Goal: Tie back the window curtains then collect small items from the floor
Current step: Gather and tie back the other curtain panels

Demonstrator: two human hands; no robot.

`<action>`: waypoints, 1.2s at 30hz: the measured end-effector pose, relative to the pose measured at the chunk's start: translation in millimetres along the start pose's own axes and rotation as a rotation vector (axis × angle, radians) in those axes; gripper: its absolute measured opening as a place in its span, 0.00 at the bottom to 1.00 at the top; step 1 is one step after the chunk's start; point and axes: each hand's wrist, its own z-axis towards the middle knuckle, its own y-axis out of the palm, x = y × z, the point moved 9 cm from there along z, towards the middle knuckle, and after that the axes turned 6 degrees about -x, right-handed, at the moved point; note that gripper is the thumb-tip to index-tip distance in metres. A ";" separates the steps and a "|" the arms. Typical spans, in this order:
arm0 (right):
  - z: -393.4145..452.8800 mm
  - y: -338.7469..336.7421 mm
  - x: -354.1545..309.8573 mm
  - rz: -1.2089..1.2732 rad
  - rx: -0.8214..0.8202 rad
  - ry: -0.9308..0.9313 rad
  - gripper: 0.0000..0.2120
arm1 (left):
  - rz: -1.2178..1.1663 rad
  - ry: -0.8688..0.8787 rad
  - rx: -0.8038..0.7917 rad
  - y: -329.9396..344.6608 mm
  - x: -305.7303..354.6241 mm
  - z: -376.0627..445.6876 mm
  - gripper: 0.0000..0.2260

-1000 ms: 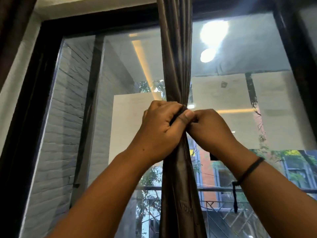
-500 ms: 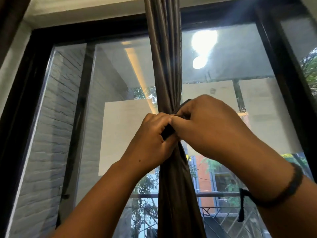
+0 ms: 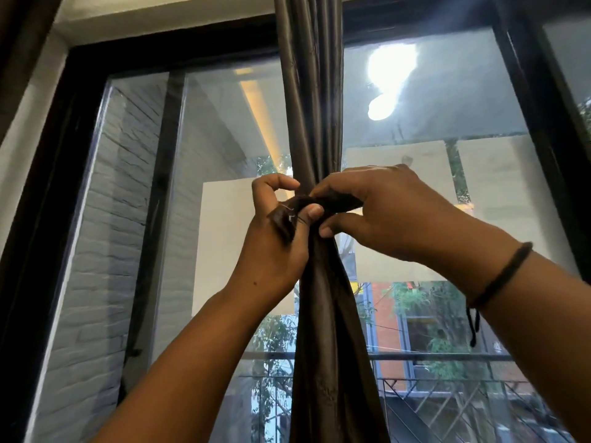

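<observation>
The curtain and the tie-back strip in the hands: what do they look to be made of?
The curtain looks like a smooth woven fabric, brown with a satin-like sheen: soft highlights run along its vertical folds. The tie-back strip, held by the left hand and the right hand, seems to be the same dark, glossy cloth; loose threads at its end suggest a cut or frayed fabric edge. The exact fibre cannot be told.

Both hands work at a gathered brown curtain (image 3: 315,129) before the window (image 3: 220,161): left hand (image 3: 276,247) and right hand (image 3: 388,212) pinch a dark tie (image 3: 323,204) around it.
</observation>
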 end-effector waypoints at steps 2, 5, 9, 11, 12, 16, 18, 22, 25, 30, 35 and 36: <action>-0.1 -3.6 -5.5 -0.038 0.057 -0.085 0.11 | -0.034 -0.025 0.001 -1.8 -1.9 1.5 0.11; -3.0 -3.9 -7.0 -0.076 0.121 -0.159 0.10 | -0.182 -0.117 0.023 -0.4 -7.7 1.7 0.17; -8.4 -9.5 -2.2 -0.040 0.214 -0.189 0.07 | -0.452 -0.219 0.170 -3.6 -15.4 0.5 0.22; -14.0 -10.0 -3.3 -0.002 0.259 -0.207 0.03 | -0.449 -0.241 0.268 -13.0 -19.8 -0.1 0.19; -17.1 -8.6 -4.8 0.010 0.276 -0.204 0.05 | -0.416 -0.237 0.290 -16.4 -20.3 0.3 0.19; -24.7 -6.9 -9.4 0.088 0.311 -0.175 0.10 | -0.381 -0.189 0.234 -15.1 -13.2 5.4 0.19; -22.9 -2.0 -14.2 0.098 0.250 -0.172 0.15 | -0.362 -0.139 0.232 -17.6 -8.4 6.3 0.21; -25.6 7.0 -28.5 -0.134 0.249 -0.219 0.24 | -0.284 -0.112 0.249 -21.9 -2.7 4.1 0.21; -25.4 0.9 -25.0 0.007 0.335 -0.207 0.20 | -0.294 -0.115 0.177 -20.6 1.5 5.1 0.18; -12.4 -1.4 6.5 0.351 0.371 0.045 0.07 | -0.409 -0.117 -0.014 -12.3 3.4 -2.8 0.15; -11.1 -6.8 -5.6 0.302 0.394 0.025 0.13 | -0.357 -0.215 0.128 -26.6 -5.1 -1.2 0.06; -11.8 -6.5 -13.5 0.242 0.382 -0.021 0.12 | -0.342 -0.254 0.140 -29.5 -8.6 0.9 0.05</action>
